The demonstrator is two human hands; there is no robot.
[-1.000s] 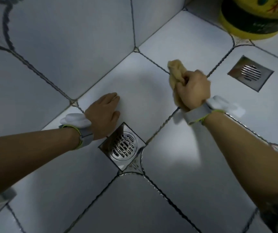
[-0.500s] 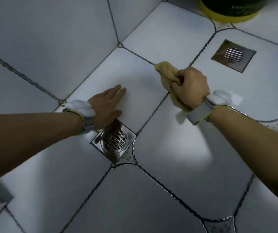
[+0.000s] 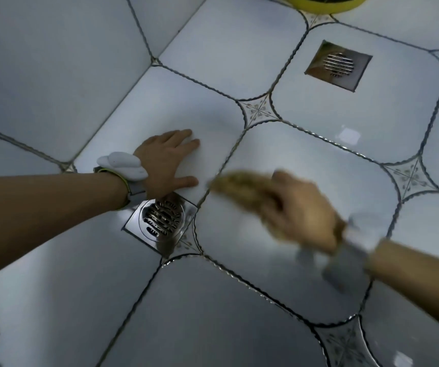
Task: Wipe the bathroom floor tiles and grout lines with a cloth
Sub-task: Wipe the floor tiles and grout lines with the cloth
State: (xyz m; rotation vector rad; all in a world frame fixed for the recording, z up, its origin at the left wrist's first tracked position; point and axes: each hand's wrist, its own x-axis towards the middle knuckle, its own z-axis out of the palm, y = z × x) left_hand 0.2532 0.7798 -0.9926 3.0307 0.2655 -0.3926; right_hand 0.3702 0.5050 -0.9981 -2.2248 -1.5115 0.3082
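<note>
Cloth sweeps back along a grout line on the bathroom floor.

L to R: left hand (image 3: 166, 161) lies flat, fingers straight, on a glossy white tile (image 3: 160, 112), just at 12 o'clock of the square steel drain (image 3: 160, 221). Right hand (image 3: 299, 210), blurred w/ motion, grips the bunched tan cloth (image 3: 242, 188) and has pulled it from the patterned corner piece (image 3: 259, 109) toward 6 o'clock, so this wavy dark grout line (image 3: 223, 165) looks mid-wipe. A second drain (image 3: 339, 64) sits at 1 o'clock.

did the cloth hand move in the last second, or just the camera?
Yes. The right hand with the cloth slid down the grout line toward the near drain.
</note>
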